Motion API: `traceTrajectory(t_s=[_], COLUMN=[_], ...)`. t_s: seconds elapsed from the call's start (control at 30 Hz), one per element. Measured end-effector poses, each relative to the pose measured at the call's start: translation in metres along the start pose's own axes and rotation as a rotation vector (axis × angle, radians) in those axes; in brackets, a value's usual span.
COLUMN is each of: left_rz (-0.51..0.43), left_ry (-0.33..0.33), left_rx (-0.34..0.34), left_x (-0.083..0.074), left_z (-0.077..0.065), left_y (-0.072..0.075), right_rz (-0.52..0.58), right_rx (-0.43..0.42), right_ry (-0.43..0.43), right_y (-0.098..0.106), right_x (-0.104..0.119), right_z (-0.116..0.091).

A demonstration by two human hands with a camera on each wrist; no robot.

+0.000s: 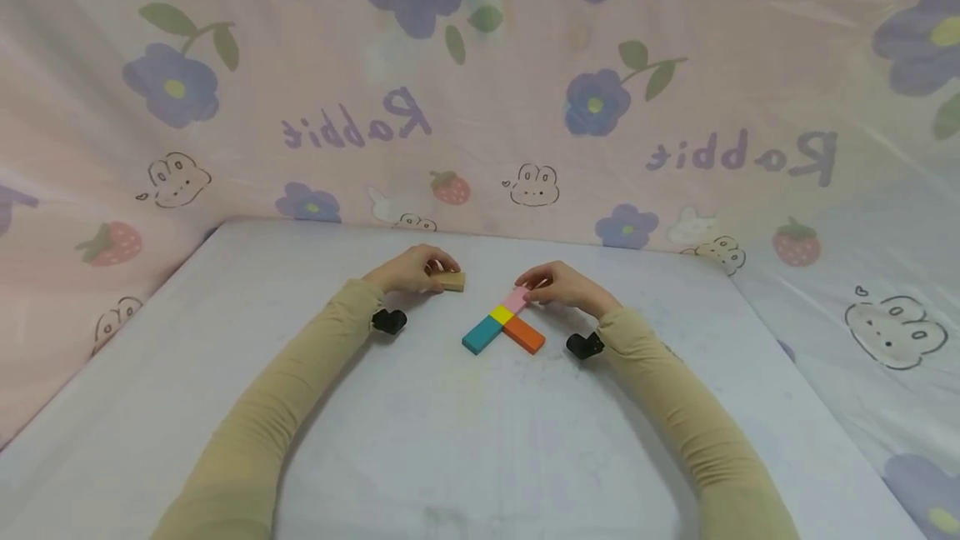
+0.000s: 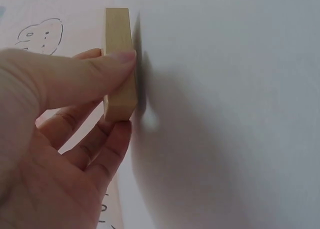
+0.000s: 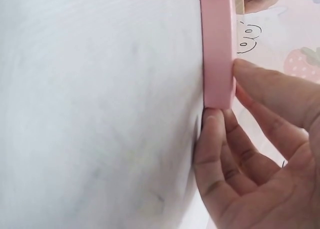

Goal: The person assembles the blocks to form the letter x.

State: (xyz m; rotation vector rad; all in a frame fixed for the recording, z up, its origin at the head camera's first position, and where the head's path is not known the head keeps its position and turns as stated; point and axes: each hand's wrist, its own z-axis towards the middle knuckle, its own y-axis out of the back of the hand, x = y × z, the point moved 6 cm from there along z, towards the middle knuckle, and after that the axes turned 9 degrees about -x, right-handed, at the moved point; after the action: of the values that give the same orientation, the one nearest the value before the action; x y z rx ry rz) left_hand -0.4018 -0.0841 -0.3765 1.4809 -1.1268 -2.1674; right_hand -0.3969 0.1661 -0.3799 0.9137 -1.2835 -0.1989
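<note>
My left hand [image 1: 411, 268] pinches a plain wooden block [image 1: 451, 281] between thumb and fingers, close to the table surface. In the left wrist view the thumb lies across the near face of this wooden block [image 2: 119, 86], with fingertips at its end and behind it. My right hand [image 1: 568, 286] holds the outer end of a pink block [image 1: 516, 299]; the right wrist view shows the thumb on an edge of the pink block [image 3: 218, 51] and fingertips against its end. The pink block meets a small yellow block [image 1: 502, 316], which also touches a teal block [image 1: 482, 335] and an orange block [image 1: 524, 335].
The joined blocks lie flat on a white-covered table [image 1: 480, 440]. A patterned curtain [image 1: 495, 107] with flowers and rabbits rises behind the table and along its sides. Dark wrist devices sit beside the left [image 1: 389, 322] and right sleeves.
</note>
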Motion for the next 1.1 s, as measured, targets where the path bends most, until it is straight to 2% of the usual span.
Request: traceTrajectory(t_s=[0.3,0.57,0.73,1.0,1.1], left_rz=[0.0,-0.036,-0.059,-0.026,-0.024], left_ry=[0.019,-0.039,-0.053,-0.031,-0.051], left_rx=[0.025,0.083,0.124,0.158,0.168], left_x=[-0.01,-0.022,-0.028,-0.032,-0.036], left_z=[0.001,0.007,0.007,0.007,0.007], left_y=[-0.007,-0.02,-0.026,-0.033,-0.033], right_rz=[0.012,0.006,0.016,-0.004,-0.01], right_rx=[0.002,0.01,0.012,0.014,0.015], right_ry=[-0.011,-0.009,-0.02,-0.026,-0.035], right_y=[-0.001,-0.001,-0.003,-0.002,-0.002], right_x=[0.0,-0.002,0.0,0.002,0.002], right_z=[-0.001,0.002,-0.001,-0.002,-0.001])
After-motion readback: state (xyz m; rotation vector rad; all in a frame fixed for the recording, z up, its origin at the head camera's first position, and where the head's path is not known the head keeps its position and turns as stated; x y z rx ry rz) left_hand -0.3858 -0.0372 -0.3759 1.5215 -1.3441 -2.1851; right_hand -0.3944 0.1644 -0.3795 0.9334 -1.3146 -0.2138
